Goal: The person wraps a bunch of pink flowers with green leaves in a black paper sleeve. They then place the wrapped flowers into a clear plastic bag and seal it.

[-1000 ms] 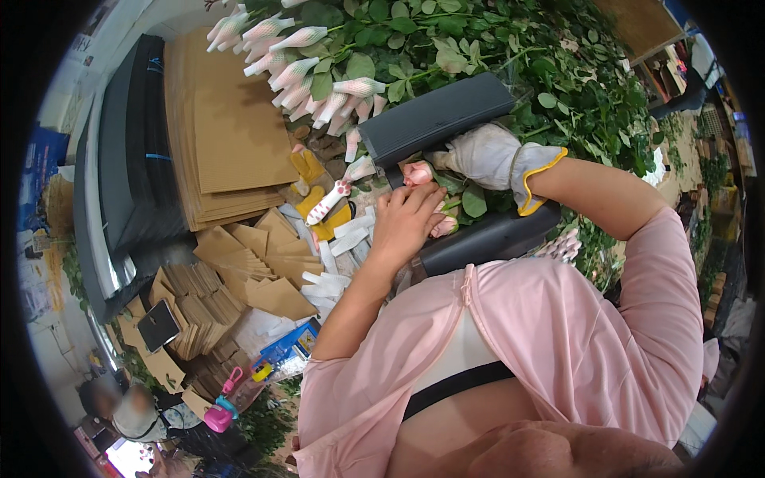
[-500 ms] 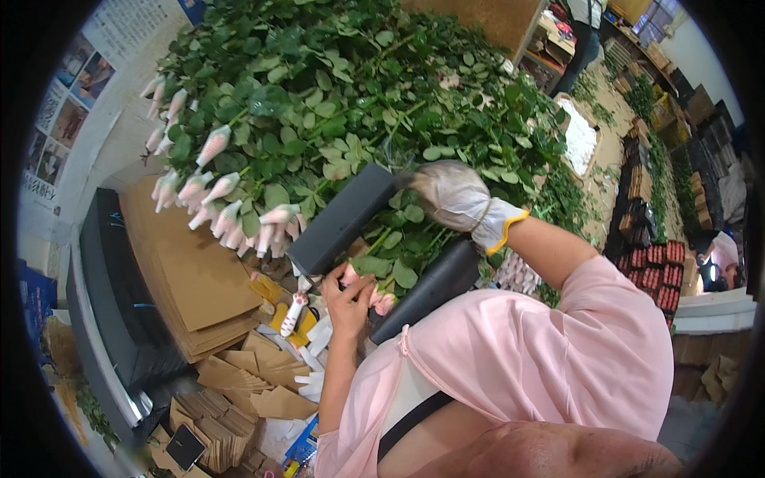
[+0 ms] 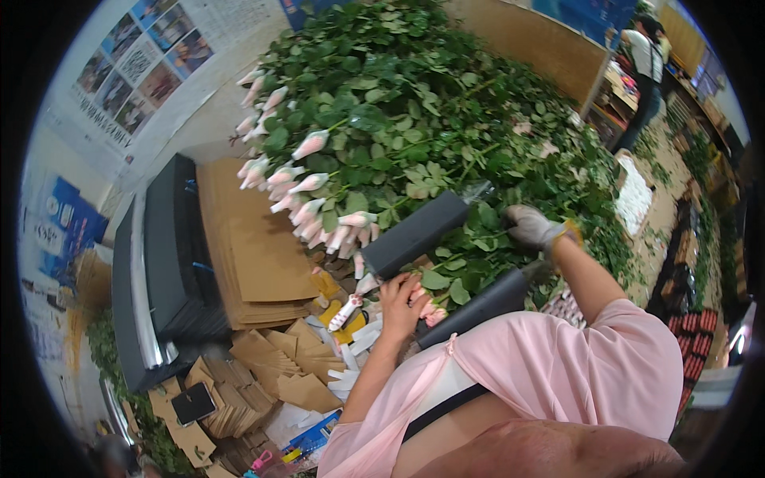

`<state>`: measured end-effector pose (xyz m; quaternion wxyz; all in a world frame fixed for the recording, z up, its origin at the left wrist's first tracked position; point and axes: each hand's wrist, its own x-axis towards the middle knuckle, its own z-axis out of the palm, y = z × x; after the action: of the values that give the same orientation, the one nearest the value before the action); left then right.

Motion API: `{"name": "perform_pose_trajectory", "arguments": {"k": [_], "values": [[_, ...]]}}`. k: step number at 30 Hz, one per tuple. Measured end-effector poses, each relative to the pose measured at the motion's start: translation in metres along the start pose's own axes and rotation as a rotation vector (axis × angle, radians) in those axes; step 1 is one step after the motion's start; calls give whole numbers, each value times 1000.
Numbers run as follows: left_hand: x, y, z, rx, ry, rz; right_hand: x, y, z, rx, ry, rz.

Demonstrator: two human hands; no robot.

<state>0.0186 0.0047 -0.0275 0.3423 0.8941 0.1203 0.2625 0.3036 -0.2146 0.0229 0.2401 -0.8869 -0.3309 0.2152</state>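
Note:
My left hand [image 3: 401, 304], bare, has its fingers curled round pink rose heads [image 3: 431, 311] between two dark padded bars. The far bar [image 3: 416, 234] lies just beyond my fingers; the near bar [image 3: 476, 307] runs along my body. Green leafy stems [image 3: 456, 275] stretch from the rose heads toward the right, between the bars. My right hand [image 3: 532, 229] wears a whitish-grey glove with a yellow cuff. It is at the leafy stems, to the right of the far bar's end. Its fingers look curled in, and what they hold is hidden.
A big heap of leafy roses [image 3: 382, 103] fills the back, with sleeved pale pink buds [image 3: 311, 144] at its left. Cardboard sheets [image 3: 263, 247], a paw-patterned handle [image 3: 345, 313], a phone [image 3: 194, 404] and black stacked sheets [image 3: 171, 263] lie left. A person [image 3: 641, 72] stands far right.
The whole view has shifted, so the scene sits further right and lower. My right hand has moved away from the far bar's end, to the right. My left hand stays at the rose heads.

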Motion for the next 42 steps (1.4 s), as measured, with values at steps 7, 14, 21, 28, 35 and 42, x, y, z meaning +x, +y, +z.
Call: {"name": "perform_pose_trajectory", "arguments": {"k": [7, 14, 21, 28, 35, 42], "values": [[-5, 7, 1, -44, -50, -54, 45, -157, -80, -111, 464, -432], [-10, 2, 10, -71, -40, -35, 181, -286, -46, -538, 325, -595], [-7, -6, 3, -129, -54, -143, 172, -309, -104, -509, 950, -859], [-3, 2, 1, -142, -34, -102, 40, -276, -336, 636, 1080, -1159], [-9, 2, -3, -170, -30, -193, -46, -238, -167, -948, 341, -826], [4, 15, -1, -183, -73, -158, -15, -146, 4, -597, -528, -537]]}}
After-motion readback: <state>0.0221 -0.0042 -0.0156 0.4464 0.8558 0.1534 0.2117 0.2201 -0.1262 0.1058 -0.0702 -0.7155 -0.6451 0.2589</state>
